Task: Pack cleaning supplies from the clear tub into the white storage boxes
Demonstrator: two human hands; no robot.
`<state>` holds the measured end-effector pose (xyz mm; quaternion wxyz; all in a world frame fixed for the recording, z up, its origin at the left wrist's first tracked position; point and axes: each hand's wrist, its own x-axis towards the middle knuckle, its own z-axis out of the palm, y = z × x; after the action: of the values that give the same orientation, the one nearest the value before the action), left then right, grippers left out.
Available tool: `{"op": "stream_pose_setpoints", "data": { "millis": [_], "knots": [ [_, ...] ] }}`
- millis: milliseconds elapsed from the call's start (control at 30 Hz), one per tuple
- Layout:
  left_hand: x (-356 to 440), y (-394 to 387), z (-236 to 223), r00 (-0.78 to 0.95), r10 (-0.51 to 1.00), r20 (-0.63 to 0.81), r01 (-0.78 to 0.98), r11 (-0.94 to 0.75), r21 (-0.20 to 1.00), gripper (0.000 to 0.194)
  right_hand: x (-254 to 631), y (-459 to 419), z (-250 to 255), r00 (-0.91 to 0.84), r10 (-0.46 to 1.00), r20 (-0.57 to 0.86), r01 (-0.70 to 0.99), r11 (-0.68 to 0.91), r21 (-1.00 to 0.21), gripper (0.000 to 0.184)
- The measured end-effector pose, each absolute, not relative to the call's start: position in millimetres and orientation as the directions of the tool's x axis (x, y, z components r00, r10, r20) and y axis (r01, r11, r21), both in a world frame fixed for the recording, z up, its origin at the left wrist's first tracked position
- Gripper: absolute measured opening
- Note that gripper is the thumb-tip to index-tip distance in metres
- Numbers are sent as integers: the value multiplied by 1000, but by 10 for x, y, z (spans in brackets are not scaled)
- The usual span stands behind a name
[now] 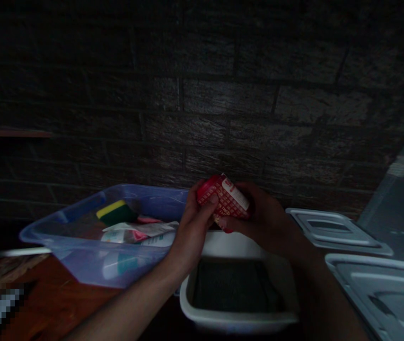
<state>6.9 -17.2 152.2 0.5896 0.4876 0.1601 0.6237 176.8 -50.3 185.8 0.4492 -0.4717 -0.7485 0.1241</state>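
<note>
Between my two hands I hold a small red container point(228, 201) with a gold grid pattern and a white label, tilted to one side. My left hand point(198, 208) is closed round its left end, the thumb pressed on the near face. On the other end my right hand point(259, 213) wraps it, thumb below the label. Beneath my hands stands a white tub point(219, 244) with something dark point(233, 286) inside. At my left is a translucent blue plastic bin point(84, 265), which holds a yellow and green sponge point(115, 213) and a white packet point(141, 229).
Two pale plastic lids point(333, 227) lie on the right, one behind the other. A dark brick wall point(202, 118) rises behind the bins. The wooden tabletop point(63, 308) shows at lower left, and a thin shelf point(10, 132) juts in at far left.
</note>
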Motion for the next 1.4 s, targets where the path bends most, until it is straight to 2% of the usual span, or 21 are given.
{"op": "stream_pose_setpoints", "data": {
  "millis": [200,333,567,667,933,1233,1400],
  "knots": [
    [92,-232,1596,216,900,378,-568,-200,799,65,1775,-513,1894,-167,760,628,686,547,-480,67],
    [114,-253,1606,187,895,405,-570,-237,787,58,1771,-549,1913,-215,725,654,700,581,-414,68],
    [100,-215,1605,108,910,400,-577,-270,771,68,1761,-592,1902,-218,758,614,618,595,-514,66],
    [88,-213,1598,109,913,394,-578,-264,772,73,1768,-562,1883,-234,739,632,605,619,-501,70],
    [99,-232,1610,166,925,341,-523,-210,826,59,1761,-517,1896,-299,601,741,689,673,-268,76],
    [73,-167,1592,123,934,335,-635,-185,750,48,1774,-562,1907,-361,628,689,583,729,-359,79],
    [77,-146,1596,101,936,338,-611,-210,763,57,1780,-564,1906,-405,625,668,476,768,-429,83]
  ]
}}
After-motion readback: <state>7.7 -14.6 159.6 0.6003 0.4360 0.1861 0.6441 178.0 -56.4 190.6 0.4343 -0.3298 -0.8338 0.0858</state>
